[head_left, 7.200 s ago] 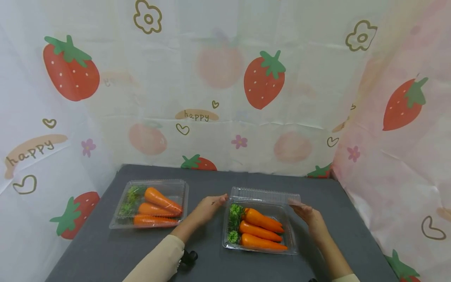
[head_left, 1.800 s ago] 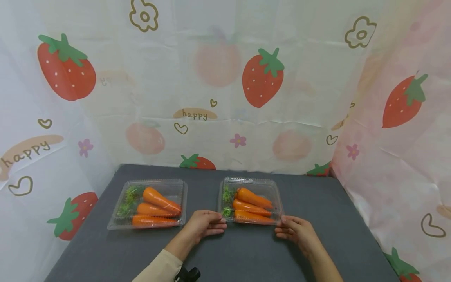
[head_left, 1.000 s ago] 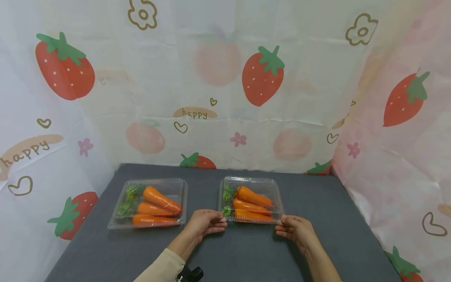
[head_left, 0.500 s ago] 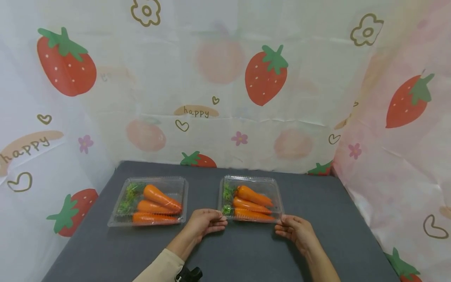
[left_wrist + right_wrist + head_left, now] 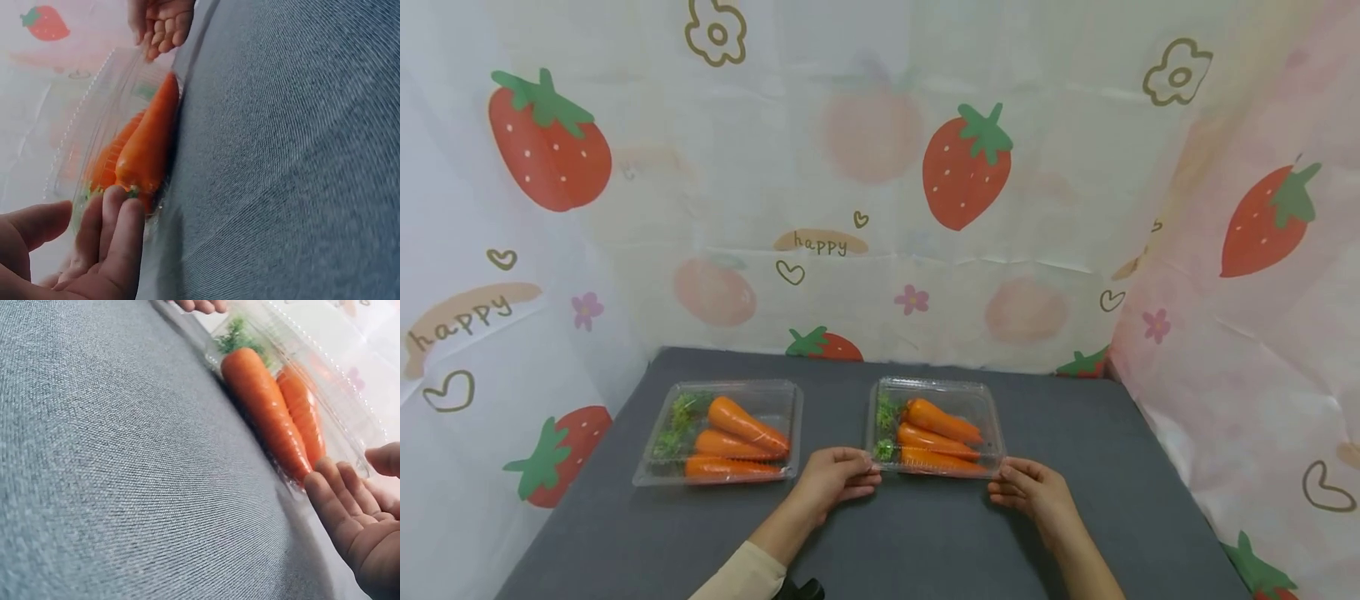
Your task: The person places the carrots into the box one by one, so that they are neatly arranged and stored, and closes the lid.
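Observation:
A lidded clear plastic container [image 5: 988, 408] lies in the middle of the table, its lid down. Inside are three carrots [image 5: 936, 437] and green leafy sprigs [image 5: 885, 410] along the left side. My left hand [image 5: 831, 483] is at its front left corner, and my right hand [image 5: 1033, 496] holds the front right corner. In the left wrist view, the left thumb [image 5: 53, 219] is toward the lid side and the fingers [image 5: 122, 219] are by the container's wall. The right wrist view has the right thumb [image 5: 384, 459] and fingers [image 5: 331, 494] either side of the other corner.
A second lidded clear container [image 5: 793, 412] with three carrots and greens stands on the left of the dark grey table [image 5: 925, 550]. Strawberry-patterned curtains [image 5: 880, 167] close off the back and both sides. A black strap piece [image 5: 808, 590] shows near the left wrist.
The container's lid stood raised earlier and now is down, and the container sits farther back. Both hands moved to its front corners. Lately the left hand has shifted slightly leftward.

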`<state>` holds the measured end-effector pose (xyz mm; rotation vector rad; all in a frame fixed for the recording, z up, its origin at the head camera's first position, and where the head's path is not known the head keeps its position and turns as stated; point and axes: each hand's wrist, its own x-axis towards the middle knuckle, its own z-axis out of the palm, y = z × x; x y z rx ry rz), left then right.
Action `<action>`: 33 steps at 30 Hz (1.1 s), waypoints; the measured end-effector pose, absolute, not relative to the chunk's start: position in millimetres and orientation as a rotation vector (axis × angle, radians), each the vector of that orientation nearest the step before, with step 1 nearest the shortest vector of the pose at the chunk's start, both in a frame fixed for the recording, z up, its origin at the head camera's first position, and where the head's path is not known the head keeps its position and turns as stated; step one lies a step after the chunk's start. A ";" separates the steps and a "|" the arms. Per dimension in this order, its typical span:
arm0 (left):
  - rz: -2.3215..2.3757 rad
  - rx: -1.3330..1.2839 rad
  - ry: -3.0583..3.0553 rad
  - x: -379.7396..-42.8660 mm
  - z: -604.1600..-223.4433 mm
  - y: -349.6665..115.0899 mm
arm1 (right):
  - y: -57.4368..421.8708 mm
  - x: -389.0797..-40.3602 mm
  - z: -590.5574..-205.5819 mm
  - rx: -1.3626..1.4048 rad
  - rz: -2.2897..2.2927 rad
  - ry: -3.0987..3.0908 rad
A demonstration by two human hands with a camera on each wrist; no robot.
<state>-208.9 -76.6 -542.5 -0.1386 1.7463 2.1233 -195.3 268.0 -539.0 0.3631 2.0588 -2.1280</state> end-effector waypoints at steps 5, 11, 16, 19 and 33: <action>2.101 -0.063 1.918 -206.3 -540.2 -77.4 | 268.8 -196.6 -543.1 0.321 -2.105 2.175; 2.086 0.006 2.036 -205.3 -533.9 -81.7 | 266.5 -196.6 -544.5 0.240 -2.029 2.347; 1.957 0.074 2.162 -201.6 -529.0 -88.5 | 264.9 -193.8 -543.5 0.190 -1.955 2.458; 1.825 0.113 2.293 -198.8 -525.9 -93.3 | 264.2 -191.6 -542.9 0.154 -1.875 2.555; 1.651 0.264 2.420 -173.7 -504.0 -124.0 | 265.4 -183.4 -536.0 0.022 -1.361 3.045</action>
